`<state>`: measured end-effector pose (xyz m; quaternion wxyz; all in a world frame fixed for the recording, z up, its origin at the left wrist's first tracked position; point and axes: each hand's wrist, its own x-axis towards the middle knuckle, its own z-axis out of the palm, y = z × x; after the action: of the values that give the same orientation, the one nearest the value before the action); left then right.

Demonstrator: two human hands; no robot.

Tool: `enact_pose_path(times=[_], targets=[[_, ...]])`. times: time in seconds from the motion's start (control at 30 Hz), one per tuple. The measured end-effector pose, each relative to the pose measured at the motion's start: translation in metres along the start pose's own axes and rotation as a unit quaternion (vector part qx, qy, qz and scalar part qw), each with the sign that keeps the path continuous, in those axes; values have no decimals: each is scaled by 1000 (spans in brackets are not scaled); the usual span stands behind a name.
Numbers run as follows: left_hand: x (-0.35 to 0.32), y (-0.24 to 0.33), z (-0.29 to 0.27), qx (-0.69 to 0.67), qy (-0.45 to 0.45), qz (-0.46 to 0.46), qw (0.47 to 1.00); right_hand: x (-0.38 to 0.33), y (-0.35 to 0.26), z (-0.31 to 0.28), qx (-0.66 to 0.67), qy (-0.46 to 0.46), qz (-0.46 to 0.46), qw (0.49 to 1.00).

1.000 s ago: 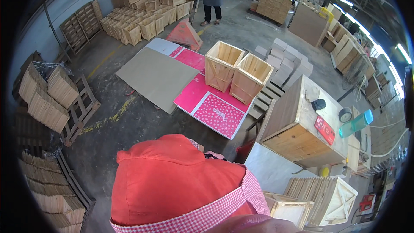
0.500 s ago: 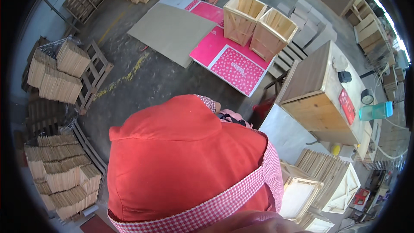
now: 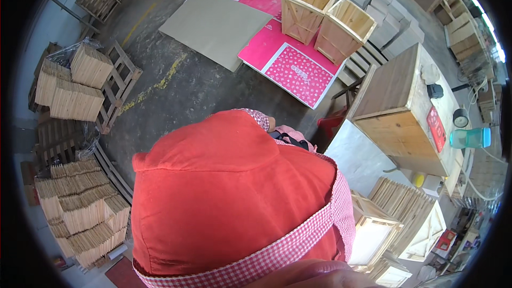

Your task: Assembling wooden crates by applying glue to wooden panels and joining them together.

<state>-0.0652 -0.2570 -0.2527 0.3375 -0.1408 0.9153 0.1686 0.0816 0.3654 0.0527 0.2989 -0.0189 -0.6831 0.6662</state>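
Observation:
Neither of my hands shows its fingers. My red garment (image 3: 213, 202) fills the lower middle, with a pink checked strap (image 3: 266, 250) across it. Beyond its far edge a checked cuff (image 3: 257, 119) shows, with a small patch of bare skin (image 3: 271, 124) past it; I cannot tell whether this is wrist or forearm. Beside that lies pink fabric with a dark strap (image 3: 288, 138), partly hidden by the garment. What my hands hold or touch, if anything, is out of sight.
Two wooden crates (image 3: 344, 29) stand on pink printed sheets (image 3: 298, 72) beside a grey-brown board (image 3: 216, 26). At right is a wooden cabinet (image 3: 384, 122) carrying a teal container (image 3: 469, 138). Stacked wood panels (image 3: 80, 208) and a pallet (image 3: 118, 82) are at left.
The view has shifted slightly, so the crates, sheets and cabinet sit a little higher and farther right. The red garment has barely moved in the picture.

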Motion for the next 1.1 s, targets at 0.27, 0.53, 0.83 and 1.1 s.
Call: enact_pose_path(times=[0.27,0.53,0.83,1.1], targets=[[10,-6,-1,10,-12,22,1000,-5,16,18,10,56,72,996],[32,-9,6,25,-51,15,998,-16,37,40,28,124,140,982],[31,0,-10,44,-74,11,996,-45,51,62,45,225,213,950],[108,19,-28,68,-36,128,989,-163,-17,136,-591,243,-91,764]])
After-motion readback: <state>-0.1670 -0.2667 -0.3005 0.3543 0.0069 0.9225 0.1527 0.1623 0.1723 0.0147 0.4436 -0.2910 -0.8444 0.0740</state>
